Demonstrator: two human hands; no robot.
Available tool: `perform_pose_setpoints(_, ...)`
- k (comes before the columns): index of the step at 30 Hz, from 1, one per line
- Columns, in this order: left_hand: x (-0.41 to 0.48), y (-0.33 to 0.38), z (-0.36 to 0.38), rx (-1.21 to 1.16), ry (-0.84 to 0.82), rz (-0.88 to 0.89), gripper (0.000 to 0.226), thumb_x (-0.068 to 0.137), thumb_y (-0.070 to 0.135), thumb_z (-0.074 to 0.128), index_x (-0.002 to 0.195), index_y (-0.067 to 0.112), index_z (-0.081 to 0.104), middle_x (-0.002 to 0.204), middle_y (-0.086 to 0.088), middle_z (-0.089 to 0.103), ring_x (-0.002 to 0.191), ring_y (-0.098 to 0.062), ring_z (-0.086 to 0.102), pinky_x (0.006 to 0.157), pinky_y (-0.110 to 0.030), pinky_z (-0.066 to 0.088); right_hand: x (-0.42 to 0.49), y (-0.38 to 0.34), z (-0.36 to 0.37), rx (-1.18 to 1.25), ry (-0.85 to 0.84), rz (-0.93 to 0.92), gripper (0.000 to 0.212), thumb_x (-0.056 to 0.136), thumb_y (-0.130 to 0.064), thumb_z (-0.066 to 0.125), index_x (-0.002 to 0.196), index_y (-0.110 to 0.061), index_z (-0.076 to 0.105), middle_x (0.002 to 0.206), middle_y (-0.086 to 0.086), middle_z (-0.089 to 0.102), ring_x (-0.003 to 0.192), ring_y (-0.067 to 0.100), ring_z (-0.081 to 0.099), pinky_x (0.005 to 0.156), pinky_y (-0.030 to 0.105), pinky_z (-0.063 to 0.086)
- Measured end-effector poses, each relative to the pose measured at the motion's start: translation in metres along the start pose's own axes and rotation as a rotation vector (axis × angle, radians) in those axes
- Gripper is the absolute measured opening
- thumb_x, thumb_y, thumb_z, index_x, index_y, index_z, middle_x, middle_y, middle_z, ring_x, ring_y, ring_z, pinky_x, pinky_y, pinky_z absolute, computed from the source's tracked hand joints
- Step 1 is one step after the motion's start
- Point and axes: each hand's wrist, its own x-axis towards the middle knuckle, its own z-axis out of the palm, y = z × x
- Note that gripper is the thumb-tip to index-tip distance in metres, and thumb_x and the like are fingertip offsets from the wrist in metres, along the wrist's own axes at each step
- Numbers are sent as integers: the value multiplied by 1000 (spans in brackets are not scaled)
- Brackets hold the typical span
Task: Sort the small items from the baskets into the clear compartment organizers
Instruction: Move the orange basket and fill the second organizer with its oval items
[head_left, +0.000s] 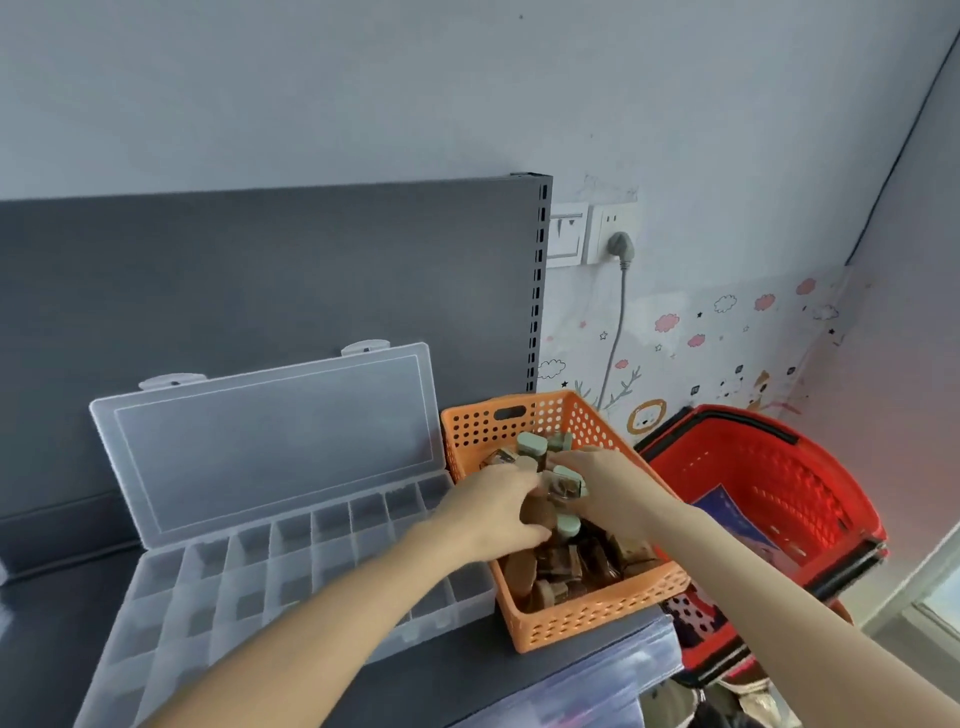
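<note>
A clear organizer (291, 551) lies open on the bench (467, 670). Beside it the orange basket (587, 618) holds small brown and green-capped items (566, 566). The left hand (493, 506) grips a brown one inside the basket; the grip of the right hand (602, 483) I cannot tell.

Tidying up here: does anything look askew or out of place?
Nothing is spilled. The orange basket sits hard at the right edge of the grey shelf, with the left hand and right hand inside it. The red shopping basket beside it is tilted.
</note>
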Motion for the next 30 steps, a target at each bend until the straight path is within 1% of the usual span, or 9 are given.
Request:
perform_pose_setpoints(5,-13,-14,-16,-218,229,-103,32,83,31,68,113,23,57,110,10,51,98,-9,51,79,-18,43,21,-1,8,-37,-98,-112,68,86,-21,65,145,-26,32,110,1,66,76,10,56,67,23,48)
perform_pose_setpoints(10,-35,-36,-21,-190,317,-219,39,86,25,66,124,24,58,119,6,48,104,-8,48,89,-18,43,34,-6,11,-11,-54,-185,62,83,-18,65,140,-25,41,122,0,58,91,11,56,72,17,44)
perform_pose_setpoints(12,-47,-44,-23,-185,351,-264,37,86,22,66,122,23,60,116,7,46,102,-8,48,90,-17,43,38,-13,10,119,18,-204,57,82,-15,65,135,-23,47,115,-2,56,90,8,54,74,16,42)
perform_pose_setpoints(15,-67,-57,-29,-220,415,-304,37,82,13,69,117,21,62,113,7,45,105,-12,52,96,-25,48,40,-32,3,300,137,-210,49,80,-12,64,128,-15,54,97,-11,49,102,13,47,82,20,36)
perform_pose_setpoints(19,-98,-84,-36,-201,454,-344,38,77,8,70,112,21,64,114,7,51,105,-14,55,94,-30,50,38,-69,3,498,186,-218,34,77,-19,67,111,-16,63,96,-7,60,98,17,57,81,33,51)
perform_pose_setpoints(23,-136,-119,-44,-155,504,-414,31,81,18,71,111,21,64,109,10,56,101,-11,57,84,-15,44,36,-111,13,620,119,-229,34,80,-28,71,111,-19,59,96,-8,63,88,8,61,75,25,53)
perform_pose_setpoints(26,-169,-149,-53,-139,517,-493,28,84,31,70,110,25,62,107,12,57,96,-7,56,82,-20,47,35,-145,25,644,80,-214,36,80,-33,72,111,-20,58,97,-7,64,88,7,62,76,27,55)
perform_pose_setpoints(28,-191,-171,-59,-126,506,-538,28,84,37,69,109,26,62,106,11,58,94,-7,56,82,-24,50,36,-169,33,629,66,-212,34,81,-38,71,109,-22,60,94,-7,65,84,6,62,71,21,53)
perform_pose_setpoints(30,-209,-192,-65,-113,487,-581,28,84,40,69,107,26,62,103,11,58,92,-8,56,78,-23,47,37,-194,42,635,56,-211,30,82,-40,70,102,-19,64,88,-5,68,80,9,64,70,24,54)
